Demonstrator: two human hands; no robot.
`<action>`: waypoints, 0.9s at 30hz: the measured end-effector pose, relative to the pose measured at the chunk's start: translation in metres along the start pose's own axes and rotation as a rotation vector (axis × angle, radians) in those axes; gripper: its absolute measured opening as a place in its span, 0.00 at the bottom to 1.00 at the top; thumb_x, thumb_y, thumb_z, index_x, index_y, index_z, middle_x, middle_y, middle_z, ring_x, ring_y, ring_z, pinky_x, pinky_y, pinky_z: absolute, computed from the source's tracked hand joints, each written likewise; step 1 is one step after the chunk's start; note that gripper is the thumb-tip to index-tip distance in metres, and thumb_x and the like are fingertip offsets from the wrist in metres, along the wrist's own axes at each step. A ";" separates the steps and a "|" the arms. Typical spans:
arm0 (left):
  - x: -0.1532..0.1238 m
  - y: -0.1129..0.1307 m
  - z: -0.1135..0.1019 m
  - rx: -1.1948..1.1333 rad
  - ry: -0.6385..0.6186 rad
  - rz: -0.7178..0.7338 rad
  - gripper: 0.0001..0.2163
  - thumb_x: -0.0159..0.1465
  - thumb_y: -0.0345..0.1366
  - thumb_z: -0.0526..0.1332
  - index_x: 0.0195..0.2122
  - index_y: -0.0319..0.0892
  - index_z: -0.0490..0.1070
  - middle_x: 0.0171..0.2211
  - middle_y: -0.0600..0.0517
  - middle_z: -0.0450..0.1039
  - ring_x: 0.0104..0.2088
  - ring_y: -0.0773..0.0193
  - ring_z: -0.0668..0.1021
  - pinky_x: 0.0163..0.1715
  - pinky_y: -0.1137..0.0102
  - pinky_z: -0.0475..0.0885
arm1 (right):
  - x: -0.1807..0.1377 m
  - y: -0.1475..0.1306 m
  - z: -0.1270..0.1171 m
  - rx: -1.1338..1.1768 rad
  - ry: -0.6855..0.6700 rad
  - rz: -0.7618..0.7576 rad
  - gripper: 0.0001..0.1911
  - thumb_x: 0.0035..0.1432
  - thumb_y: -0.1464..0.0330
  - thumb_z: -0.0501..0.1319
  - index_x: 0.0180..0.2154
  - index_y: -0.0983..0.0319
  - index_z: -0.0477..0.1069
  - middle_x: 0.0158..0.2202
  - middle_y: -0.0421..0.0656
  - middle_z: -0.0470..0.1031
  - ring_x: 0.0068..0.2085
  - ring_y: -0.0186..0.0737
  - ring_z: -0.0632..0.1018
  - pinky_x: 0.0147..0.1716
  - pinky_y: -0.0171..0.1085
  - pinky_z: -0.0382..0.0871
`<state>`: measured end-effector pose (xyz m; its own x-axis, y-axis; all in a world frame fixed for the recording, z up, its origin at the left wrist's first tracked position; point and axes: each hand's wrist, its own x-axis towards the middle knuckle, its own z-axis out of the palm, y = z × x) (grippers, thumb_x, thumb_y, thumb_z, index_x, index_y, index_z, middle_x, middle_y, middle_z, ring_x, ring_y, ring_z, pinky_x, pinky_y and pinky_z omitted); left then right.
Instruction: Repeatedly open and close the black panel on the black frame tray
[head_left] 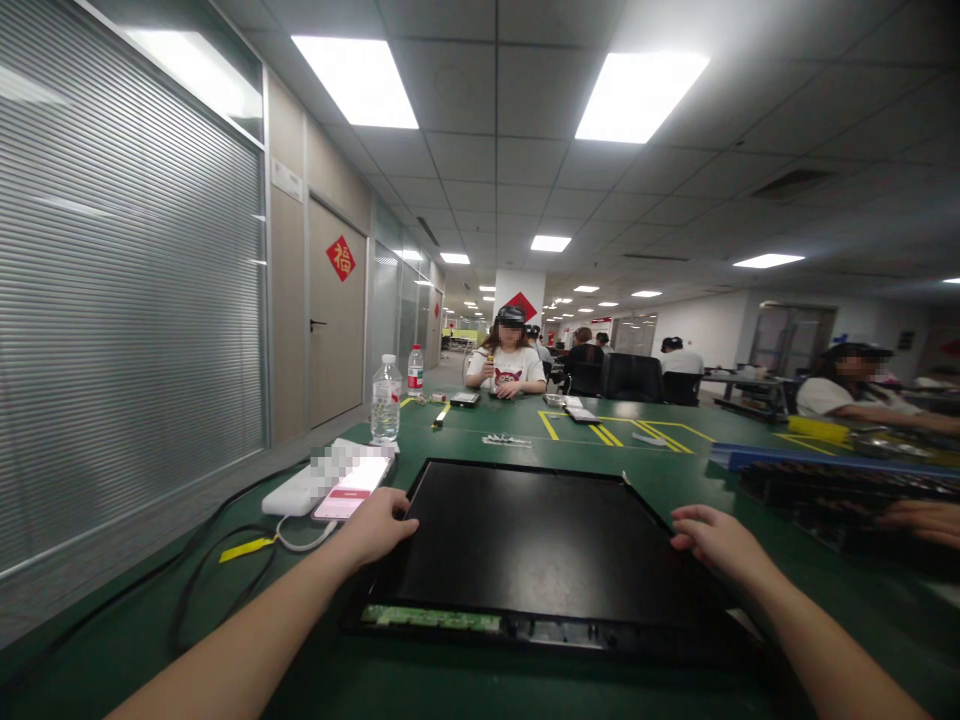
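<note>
A black flat display panel (536, 540) lies in front of me on the green table, with a strip of green circuit board (431, 618) along its near edge at the left. My left hand (382, 525) is at the panel's left edge, its thumb on the border and its other fingers curled, partly hidden. At the right edge, my right hand (712, 540) has its fingers bent and slightly apart. Whether its fingertips touch the rim I cannot tell.
Left of the panel lie a lit phone (352, 490), a white power strip (296, 490) and black cables. A water bottle (386, 400) stands behind them. Across the green table (450, 460) sits a person (510, 365). Another person's hand (926, 518) rests at dark parts on the right.
</note>
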<state>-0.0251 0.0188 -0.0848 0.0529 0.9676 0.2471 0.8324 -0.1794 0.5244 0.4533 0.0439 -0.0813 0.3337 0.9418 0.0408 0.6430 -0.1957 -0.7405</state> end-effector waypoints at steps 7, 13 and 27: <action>-0.003 0.004 -0.004 0.033 -0.001 0.016 0.08 0.50 0.39 0.58 0.24 0.40 0.73 0.36 0.48 0.73 0.38 0.58 0.74 0.37 0.70 0.64 | 0.003 0.002 0.001 -0.020 -0.003 -0.008 0.19 0.46 0.63 0.54 0.41 0.65 0.69 0.26 0.46 0.78 0.25 0.37 0.74 0.25 0.34 0.64; -0.002 0.003 -0.003 0.060 0.002 -0.011 0.11 0.50 0.39 0.59 0.28 0.38 0.75 0.45 0.43 0.71 0.45 0.54 0.72 0.44 0.68 0.64 | 0.001 0.001 0.000 -0.038 0.003 -0.019 0.19 0.47 0.63 0.54 0.41 0.64 0.70 0.26 0.46 0.78 0.24 0.37 0.74 0.24 0.35 0.63; -0.005 0.007 -0.007 0.088 -0.035 -0.007 0.14 0.51 0.39 0.59 0.35 0.38 0.76 0.47 0.43 0.68 0.50 0.54 0.69 0.51 0.68 0.60 | -0.008 -0.007 -0.001 -0.151 0.045 -0.032 0.15 0.46 0.65 0.54 0.37 0.61 0.71 0.26 0.43 0.78 0.29 0.40 0.76 0.27 0.35 0.63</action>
<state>-0.0232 0.0112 -0.0771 0.0647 0.9747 0.2140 0.8782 -0.1575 0.4516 0.4469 0.0379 -0.0760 0.3397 0.9357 0.0951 0.7490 -0.2080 -0.6291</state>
